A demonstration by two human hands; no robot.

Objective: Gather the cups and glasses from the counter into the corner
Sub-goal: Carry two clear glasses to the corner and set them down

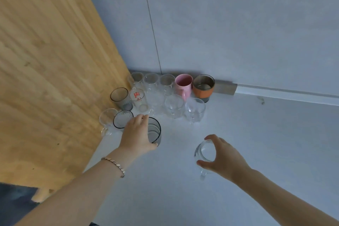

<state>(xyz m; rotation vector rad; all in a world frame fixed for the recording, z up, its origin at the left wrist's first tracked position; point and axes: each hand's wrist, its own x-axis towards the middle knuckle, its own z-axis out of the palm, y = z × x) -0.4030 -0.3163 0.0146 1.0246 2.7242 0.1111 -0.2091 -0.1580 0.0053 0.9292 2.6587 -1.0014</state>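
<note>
Several cups and glasses stand grouped in the corner between the wooden panel and the tiled wall. Among them are a pink mug [183, 84], an orange-sleeved cup [203, 87], a glass with red print [138, 97] and a smoky grey tumbler [120, 97]. My left hand [136, 135] grips a dark-rimmed grey glass [155, 132] by its rim at the front of the group. My right hand [222, 154] holds a clear glass mug [204, 153] from above, out on the white counter [266, 143] and apart from the group.
A wooden panel [45, 69] closes off the left side. The grey tiled wall [220, 33] runs along the back. Another dark-rimmed glass [122, 119] and a clear handled glass [107, 120] stand against the panel, just left of my left hand.
</note>
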